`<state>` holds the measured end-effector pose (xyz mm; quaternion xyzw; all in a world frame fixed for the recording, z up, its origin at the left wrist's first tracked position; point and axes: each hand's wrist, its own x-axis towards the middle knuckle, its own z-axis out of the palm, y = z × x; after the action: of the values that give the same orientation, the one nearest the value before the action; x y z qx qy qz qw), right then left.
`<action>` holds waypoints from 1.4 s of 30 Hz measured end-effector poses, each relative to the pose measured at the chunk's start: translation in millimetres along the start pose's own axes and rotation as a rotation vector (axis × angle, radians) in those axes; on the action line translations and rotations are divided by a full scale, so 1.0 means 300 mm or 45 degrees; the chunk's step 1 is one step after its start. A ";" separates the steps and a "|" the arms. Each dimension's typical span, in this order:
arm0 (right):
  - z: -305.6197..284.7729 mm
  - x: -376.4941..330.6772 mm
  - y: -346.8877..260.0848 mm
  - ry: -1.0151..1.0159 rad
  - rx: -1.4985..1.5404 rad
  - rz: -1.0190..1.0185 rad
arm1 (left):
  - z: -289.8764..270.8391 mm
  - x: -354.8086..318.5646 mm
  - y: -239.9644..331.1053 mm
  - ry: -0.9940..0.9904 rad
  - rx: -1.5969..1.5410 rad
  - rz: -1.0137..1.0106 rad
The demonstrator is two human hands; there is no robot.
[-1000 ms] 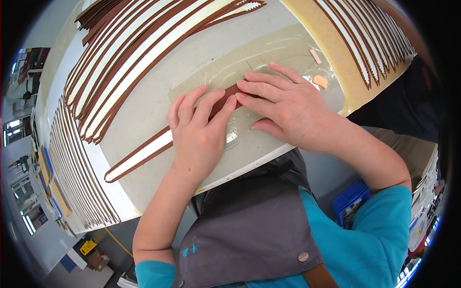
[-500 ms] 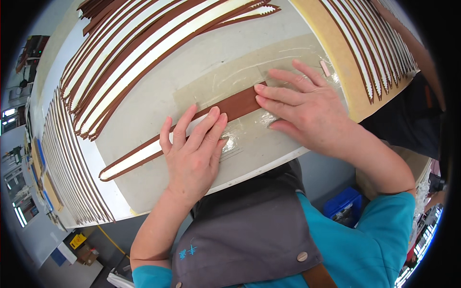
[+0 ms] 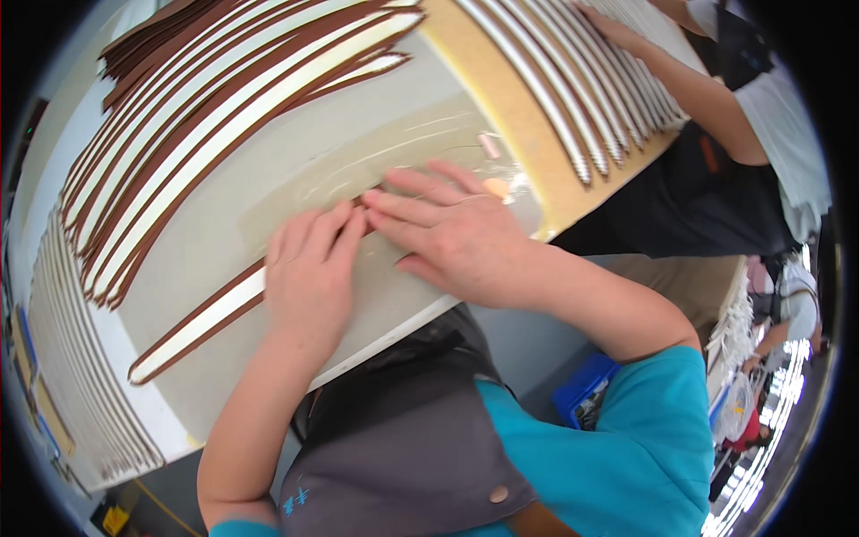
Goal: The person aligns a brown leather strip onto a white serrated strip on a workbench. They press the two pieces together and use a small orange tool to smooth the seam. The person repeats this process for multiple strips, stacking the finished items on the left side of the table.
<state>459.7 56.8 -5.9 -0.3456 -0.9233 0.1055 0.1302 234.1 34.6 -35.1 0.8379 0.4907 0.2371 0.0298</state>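
A brown leather-like strip with a white middle band (image 3: pixel 228 304) lies slantwise on the grey work surface (image 3: pixel 215 242), its narrow rounded end toward the lower left. My left hand (image 3: pixel 309 277) rests across it, fingers close together and laid over the strip. Right beside it, my right hand (image 3: pixel 452 228) lies with outstretched fingers, its fingertips meeting those of the left on the strip. Under the fingers most of the strip's upper end is hidden; only a bit of brown shows between the hands. Motion blurs the fingertips somewhat.
A pile of similar strips (image 3: pixel 170 170) fills the upper left, with a row of narrow strips (image 3: pixel 85 376) at the left edge. On the right, more strips lie on a tan board (image 3: pixel 523 134), under another person's hand (image 3: pixel 613 31). A small pink block (image 3: pixel 489 146) sits nearby.
My right hand has come in along the strip to meet my left. The plain brown section is now mostly covered. The view has swung right, showing more of another person.
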 end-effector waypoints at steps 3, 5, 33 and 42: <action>-0.011 0.004 0.013 -0.001 0.019 0.016 | -0.001 -0.017 0.010 -0.001 0.081 -0.003; -0.018 0.003 0.020 -0.022 0.020 -0.009 | -0.006 -0.016 0.016 -0.027 0.122 0.004; -0.003 0.097 0.045 0.096 0.006 0.090 | -0.040 -0.075 -0.008 0.111 -0.039 -0.034; -0.078 0.227 0.046 -0.244 0.532 0.583 | -0.055 -0.012 -0.053 0.182 -0.049 -0.205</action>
<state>425.9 115.0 23.8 -0.4987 -0.7879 0.3515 0.0838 212.8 36.8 -26.1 0.7760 0.5526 0.3026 0.0299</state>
